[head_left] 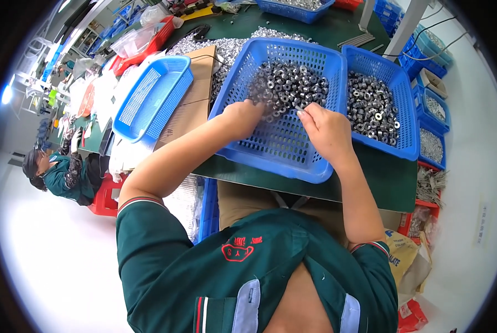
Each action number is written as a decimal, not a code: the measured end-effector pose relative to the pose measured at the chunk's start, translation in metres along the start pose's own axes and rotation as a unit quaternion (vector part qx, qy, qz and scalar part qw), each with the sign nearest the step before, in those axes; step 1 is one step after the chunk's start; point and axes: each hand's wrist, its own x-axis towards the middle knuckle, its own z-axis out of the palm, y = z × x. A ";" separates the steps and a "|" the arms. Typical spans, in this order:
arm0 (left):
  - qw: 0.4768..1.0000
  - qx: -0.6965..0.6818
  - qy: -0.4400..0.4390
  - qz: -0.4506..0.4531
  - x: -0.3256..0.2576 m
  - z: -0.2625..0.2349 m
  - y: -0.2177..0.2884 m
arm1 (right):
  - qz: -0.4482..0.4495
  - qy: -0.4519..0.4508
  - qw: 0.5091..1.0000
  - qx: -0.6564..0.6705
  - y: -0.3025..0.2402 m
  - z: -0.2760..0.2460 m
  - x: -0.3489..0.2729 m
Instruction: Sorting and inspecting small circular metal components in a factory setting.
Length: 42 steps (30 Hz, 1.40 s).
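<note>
A blue perforated plastic basket lies in front of me on the green table. Its far half holds a heap of small dark and silver metal rings, and its near part shows bare slotted bottom. At the heap's left side is my left hand, its fingers smeared by motion and partly hidden among the rings. My right hand is over the basket's right part, with thumb and forefinger pinched together close to the heap's near edge. Whatever small thing they may hold is too small to make out.
Another blue basket with similar rings adjoins on the right. Shiny small parts cover the table behind. To the left, a blue basket rests on cardboard. A co-worker sits far left.
</note>
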 end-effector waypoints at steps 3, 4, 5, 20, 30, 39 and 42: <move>1.000 -0.004 0.014 -0.027 0.005 0.015 -0.001 | 0.004 -0.014 1.000 -0.003 -0.002 0.000 0.000; 0.999 -0.013 0.015 -0.034 0.008 0.016 -0.002 | 0.011 -0.009 1.000 0.003 -0.004 -0.002 0.000; 0.999 -0.022 0.017 -0.043 0.010 0.017 -0.001 | 0.017 -0.004 1.000 0.011 -0.005 -0.003 0.000; 0.978 -0.185 0.078 -0.050 0.044 0.036 0.030 | 0.029 0.001 0.999 0.036 -0.005 -0.005 -0.001; 0.952 -0.234 0.171 0.099 0.065 -0.024 0.035 | 0.039 0.014 0.998 0.056 0.000 -0.003 -0.002; 0.998 0.014 -0.066 0.005 0.019 -0.015 -0.006 | 0.083 0.038 0.987 0.131 -0.001 -0.005 -0.001; 0.998 -0.003 -0.054 -0.016 0.020 0.002 -0.003 | 0.083 0.031 0.987 0.132 -0.002 -0.005 -0.001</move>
